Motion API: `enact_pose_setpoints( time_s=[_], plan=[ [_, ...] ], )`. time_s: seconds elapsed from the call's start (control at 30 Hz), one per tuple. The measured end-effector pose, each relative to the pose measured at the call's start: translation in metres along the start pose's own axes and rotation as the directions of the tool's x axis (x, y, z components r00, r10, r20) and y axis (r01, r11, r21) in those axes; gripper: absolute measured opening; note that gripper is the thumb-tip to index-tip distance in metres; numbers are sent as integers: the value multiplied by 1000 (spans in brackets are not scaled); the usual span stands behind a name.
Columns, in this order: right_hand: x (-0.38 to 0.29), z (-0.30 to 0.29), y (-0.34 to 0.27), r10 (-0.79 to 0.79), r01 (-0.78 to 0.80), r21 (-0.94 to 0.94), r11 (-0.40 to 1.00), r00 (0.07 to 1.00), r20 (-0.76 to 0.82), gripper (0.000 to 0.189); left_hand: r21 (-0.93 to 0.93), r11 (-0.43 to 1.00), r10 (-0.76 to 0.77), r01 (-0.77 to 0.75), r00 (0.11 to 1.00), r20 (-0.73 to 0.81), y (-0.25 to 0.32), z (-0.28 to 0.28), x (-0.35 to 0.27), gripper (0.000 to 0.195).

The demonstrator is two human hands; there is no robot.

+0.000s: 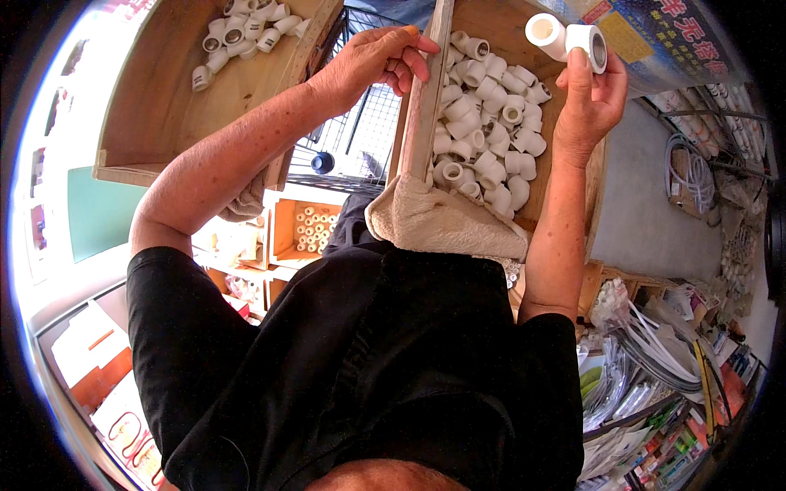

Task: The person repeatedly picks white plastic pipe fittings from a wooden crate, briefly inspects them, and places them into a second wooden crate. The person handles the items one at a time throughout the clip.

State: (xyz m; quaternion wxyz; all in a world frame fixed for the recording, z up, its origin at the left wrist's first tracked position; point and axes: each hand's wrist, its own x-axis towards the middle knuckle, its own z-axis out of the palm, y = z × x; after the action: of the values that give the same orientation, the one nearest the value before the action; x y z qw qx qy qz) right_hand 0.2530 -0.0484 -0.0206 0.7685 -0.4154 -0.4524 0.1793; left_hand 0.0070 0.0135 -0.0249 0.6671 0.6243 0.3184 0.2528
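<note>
My right hand holds up a white plastic pipe elbow between thumb and fingers. One end of the elbow is a plain socket; the other has a metal threaded insert. Below and left of it, many white elbow fittings lie heaped in a wooden box. My left hand is at that box's left wall, fingers loosely bent and a fingertip against the wood. I see nothing held in it. A beige cloth covers the box's near corner and front edge.
Another wooden box with white threaded fittings stands at left. Between the boxes is a black wire rack. Lower cubbies hold short white fittings. Coiled hoses and packaged goods crowd the right side.
</note>
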Motion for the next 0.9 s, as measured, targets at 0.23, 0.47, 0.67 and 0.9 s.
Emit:
enact_pose_setpoints(
  time_s=[0.23,0.47,0.67,0.9],
  plan=[
    [1,-3,-2,7,-6,-58,998,1000,20,41,28,999,-21,21,1000,-9,2,1,-1,49],
    [0,-7,5,16,-13,-44,999,998,55,40,63,998,-9,9,1000,5,1,0,0,50],
    [-3,-4,8,144,-104,-178,979,962,230,31,-113,988,-113,109,993,-25,2,-1,2,42],
    [-5,5,-5,220,-4,-496,868,899,379,27,-169,973,-163,155,986,-38,2,-2,4,42]
  ],
)
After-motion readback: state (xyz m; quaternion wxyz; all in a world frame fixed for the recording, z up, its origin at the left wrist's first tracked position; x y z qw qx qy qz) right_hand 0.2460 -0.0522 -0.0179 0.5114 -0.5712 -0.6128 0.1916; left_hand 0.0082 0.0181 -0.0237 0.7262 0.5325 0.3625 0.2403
